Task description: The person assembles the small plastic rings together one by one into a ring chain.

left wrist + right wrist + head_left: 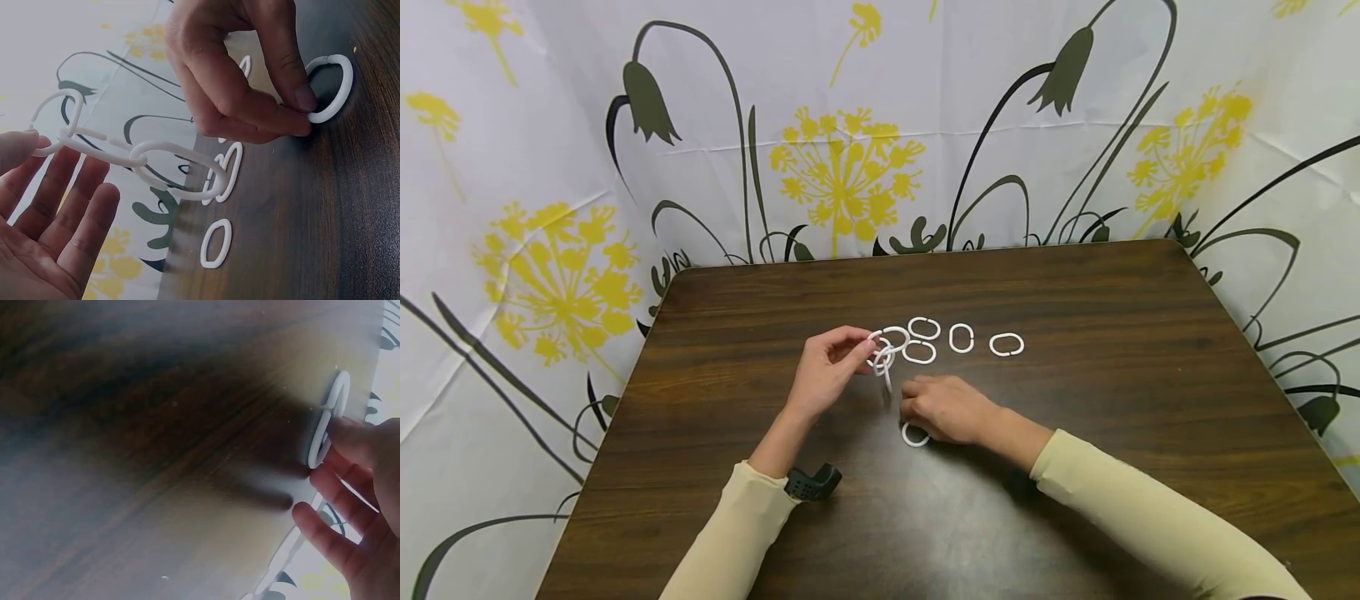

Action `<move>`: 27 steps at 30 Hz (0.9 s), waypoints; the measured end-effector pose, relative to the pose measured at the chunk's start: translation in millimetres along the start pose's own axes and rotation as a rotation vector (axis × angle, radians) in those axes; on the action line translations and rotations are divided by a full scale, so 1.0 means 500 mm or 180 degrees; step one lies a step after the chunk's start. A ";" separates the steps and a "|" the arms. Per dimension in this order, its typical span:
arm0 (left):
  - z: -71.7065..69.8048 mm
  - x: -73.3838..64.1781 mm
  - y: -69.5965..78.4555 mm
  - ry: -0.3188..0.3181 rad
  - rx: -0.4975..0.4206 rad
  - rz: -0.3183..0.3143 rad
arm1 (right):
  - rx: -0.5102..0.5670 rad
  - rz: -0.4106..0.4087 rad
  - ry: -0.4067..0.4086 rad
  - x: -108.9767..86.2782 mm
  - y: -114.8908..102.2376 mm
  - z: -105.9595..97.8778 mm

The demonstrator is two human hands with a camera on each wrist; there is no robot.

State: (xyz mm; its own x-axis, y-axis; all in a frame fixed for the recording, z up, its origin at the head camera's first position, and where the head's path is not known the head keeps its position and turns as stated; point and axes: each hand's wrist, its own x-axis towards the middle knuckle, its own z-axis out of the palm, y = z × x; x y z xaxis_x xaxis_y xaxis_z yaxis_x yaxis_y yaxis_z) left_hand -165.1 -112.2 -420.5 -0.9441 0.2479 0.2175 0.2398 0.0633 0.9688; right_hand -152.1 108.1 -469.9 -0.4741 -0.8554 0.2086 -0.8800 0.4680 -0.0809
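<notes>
White oval plastic links (103, 152) hang from the pinching left grip (820, 375); the right grip (951, 408) pinches another link (345, 81) at the brown wood tabletop (1112, 350). They seem light and stiff, easiest to pinch by one side.

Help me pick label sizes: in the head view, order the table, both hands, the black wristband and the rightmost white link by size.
1. Table
2. Left hand and right hand, too alike to rank
3. Black wristband, its visible part
4. Rightmost white link
</notes>
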 end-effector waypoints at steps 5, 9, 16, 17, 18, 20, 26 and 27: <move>-0.001 0.002 0.000 0.0009 -0.0033 -0.0019 | 0.0095 0.0125 -0.0103 0.000 -0.004 -0.007; -0.002 0.003 0.001 0.0013 -0.0059 -0.0046 | 0.0237 0.0205 -0.0203 0.001 -0.010 -0.013; -0.001 0.000 0.019 -0.0022 -0.0039 -0.0140 | 0.0689 0.0327 -0.0296 0.004 -0.023 -0.026; 0.000 0.001 0.019 -0.0025 -0.0039 -0.0143 | 0.0769 0.0334 -0.0289 0.005 -0.024 -0.030; 0.000 0.001 0.018 -0.0028 -0.0041 -0.0148 | 0.0854 0.0336 -0.0283 0.006 -0.026 -0.034; -0.001 0.002 0.015 -0.0025 -0.0056 -0.0141 | 0.1005 0.0333 -0.0281 0.009 -0.029 -0.044; -0.004 0.003 0.000 -0.0026 -0.0032 -0.0074 | 0.1598 0.0295 -0.0330 0.026 -0.044 -0.084; -0.005 0.003 -0.002 -0.0028 -0.0024 -0.0062 | 0.1769 0.0289 -0.0325 0.029 -0.046 -0.093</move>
State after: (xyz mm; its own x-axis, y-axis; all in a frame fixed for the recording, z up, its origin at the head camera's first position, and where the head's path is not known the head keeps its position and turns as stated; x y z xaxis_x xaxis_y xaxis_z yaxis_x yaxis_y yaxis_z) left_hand -167.1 -114.3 -420.8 -0.9465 0.2551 0.1975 0.2195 0.0608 0.9737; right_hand -137.4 95.0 -419.7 -0.5245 -0.8472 0.0839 -0.7053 0.3772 -0.6002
